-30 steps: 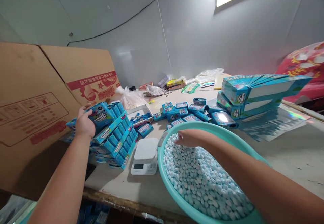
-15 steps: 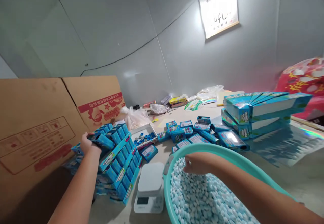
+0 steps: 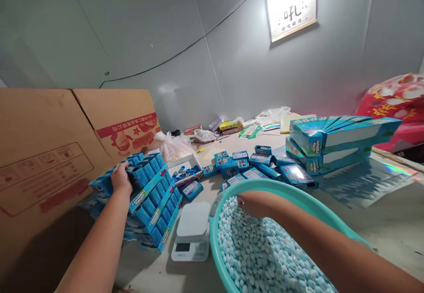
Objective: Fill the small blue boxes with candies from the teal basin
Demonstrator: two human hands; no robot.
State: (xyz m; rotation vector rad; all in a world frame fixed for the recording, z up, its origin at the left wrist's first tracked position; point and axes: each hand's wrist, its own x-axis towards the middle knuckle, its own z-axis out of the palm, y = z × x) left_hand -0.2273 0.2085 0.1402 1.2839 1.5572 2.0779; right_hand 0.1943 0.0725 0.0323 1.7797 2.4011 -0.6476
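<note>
On the left, my left hand (image 3: 121,179) is at the top of a stack of blue display trays (image 3: 155,202) packed with small blue boxes. Its fingers curl over one small blue box in the top tray, and the fingertips are partly hidden. My right hand (image 3: 251,203) reaches into a turquoise basin (image 3: 214,240) of small pale blue and white candies (image 3: 261,249). Its fingers are bent together and dip into them near the far left rim; how many candies they hold is hidden. Between stack and basin stands a white digital scale (image 3: 193,222) with a bare platform.
Loose blue boxes (image 3: 232,165) lie behind the basin. A shallow white tray (image 3: 183,169) holds small blue round pieces. Folded blue cartons (image 3: 331,138) are piled at right, over clear plastic sheets (image 3: 364,182). A large cardboard box (image 3: 43,151) borders the left side.
My left hand has lowered a tilted small blue box down into the stack's top tray. My right hand stays in the candies, slightly deeper. The whole view has shifted a little.
</note>
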